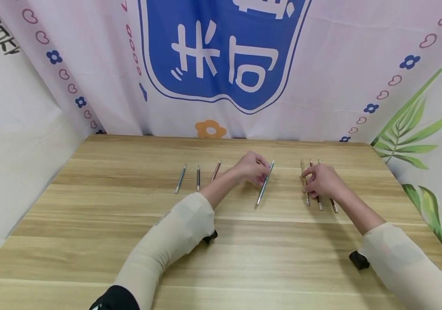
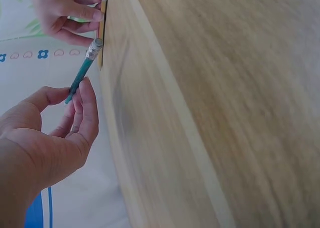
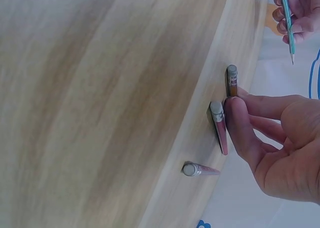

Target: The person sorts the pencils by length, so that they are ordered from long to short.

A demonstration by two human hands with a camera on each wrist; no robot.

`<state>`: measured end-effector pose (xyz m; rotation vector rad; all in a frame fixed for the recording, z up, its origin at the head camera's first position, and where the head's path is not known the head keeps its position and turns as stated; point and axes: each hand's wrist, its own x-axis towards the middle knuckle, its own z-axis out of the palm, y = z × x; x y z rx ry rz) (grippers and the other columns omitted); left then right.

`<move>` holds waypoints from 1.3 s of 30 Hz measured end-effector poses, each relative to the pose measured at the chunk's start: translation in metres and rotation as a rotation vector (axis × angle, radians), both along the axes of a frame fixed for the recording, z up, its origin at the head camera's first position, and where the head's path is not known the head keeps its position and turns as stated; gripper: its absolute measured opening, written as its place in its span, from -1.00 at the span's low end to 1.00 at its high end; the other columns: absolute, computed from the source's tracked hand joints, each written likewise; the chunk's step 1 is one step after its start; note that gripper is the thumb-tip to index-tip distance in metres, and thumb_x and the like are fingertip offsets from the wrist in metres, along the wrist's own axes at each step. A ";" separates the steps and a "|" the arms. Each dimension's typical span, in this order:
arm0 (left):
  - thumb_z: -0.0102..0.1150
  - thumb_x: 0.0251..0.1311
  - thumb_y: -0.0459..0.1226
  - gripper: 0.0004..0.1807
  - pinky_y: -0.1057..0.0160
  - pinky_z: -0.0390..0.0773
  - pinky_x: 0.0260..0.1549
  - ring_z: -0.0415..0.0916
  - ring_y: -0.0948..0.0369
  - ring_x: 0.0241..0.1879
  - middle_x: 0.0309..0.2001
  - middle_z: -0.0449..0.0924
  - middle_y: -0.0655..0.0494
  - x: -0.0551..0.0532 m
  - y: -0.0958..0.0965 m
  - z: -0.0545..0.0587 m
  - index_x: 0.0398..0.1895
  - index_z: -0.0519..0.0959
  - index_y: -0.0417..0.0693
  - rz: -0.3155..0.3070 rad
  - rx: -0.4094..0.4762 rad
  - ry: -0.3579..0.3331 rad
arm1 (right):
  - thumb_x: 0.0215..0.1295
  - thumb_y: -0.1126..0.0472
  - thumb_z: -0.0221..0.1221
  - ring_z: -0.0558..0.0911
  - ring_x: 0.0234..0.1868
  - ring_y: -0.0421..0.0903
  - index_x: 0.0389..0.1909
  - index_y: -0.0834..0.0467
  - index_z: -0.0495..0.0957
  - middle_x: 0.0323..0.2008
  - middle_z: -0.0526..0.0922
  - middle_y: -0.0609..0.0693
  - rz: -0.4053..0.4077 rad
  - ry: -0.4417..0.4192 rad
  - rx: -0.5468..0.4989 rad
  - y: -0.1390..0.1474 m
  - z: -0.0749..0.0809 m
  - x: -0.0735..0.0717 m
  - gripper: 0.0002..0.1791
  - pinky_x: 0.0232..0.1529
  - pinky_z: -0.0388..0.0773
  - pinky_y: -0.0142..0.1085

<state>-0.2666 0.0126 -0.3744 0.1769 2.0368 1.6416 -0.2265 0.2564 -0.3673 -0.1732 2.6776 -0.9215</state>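
Note:
My left hand (image 1: 253, 168) pinches a teal pencil (image 1: 264, 186) between thumb and fingers, slanted, its silver-banded eraser end toward me. In the left wrist view that pencil (image 2: 82, 73) appears held off the wooden surface. Over on the right, my right hand (image 1: 323, 181) pinches a yellow pencil (image 1: 303, 167), the leftmost of a group of three. Its eraser end (image 3: 232, 77) lies at the thumb in the right wrist view. Beside it on the table are two reddish pencils (image 3: 220, 128), (image 1: 334, 206) partly covered by that hand in the head view.
Left of my left arm lie a blue pencil (image 1: 180, 179), a black pencil (image 1: 198, 177) and a red pencil (image 1: 216, 170), spaced apart on the wooden table (image 1: 267, 258). A printed curtain (image 1: 108, 86) hangs along the table's far edge.

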 end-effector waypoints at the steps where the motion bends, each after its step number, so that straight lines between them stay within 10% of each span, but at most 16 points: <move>1: 0.20 0.28 -0.56 -0.93 0.37 0.69 -0.58 0.54 0.17 -0.58 -0.52 0.57 -0.05 0.000 0.001 -0.001 -0.30 0.58 -0.29 0.000 -0.005 -0.002 | 0.20 0.49 0.38 0.69 -0.58 -0.11 0.21 0.56 0.47 -0.47 0.71 0.11 -0.002 0.000 -0.003 0.000 0.000 0.000 -0.44 -0.48 0.76 -0.26; 39: 0.20 0.29 -0.58 -0.92 0.38 0.67 -0.62 0.54 0.15 -0.55 -0.51 0.57 -0.05 0.002 0.043 -0.011 -0.30 0.58 -0.31 0.027 0.079 -0.112 | 0.17 0.55 0.37 0.68 -0.59 -0.18 0.15 0.54 0.45 -0.38 0.70 0.20 -0.037 -0.038 -0.034 -0.001 -0.005 -0.006 -0.48 -0.50 0.76 -0.31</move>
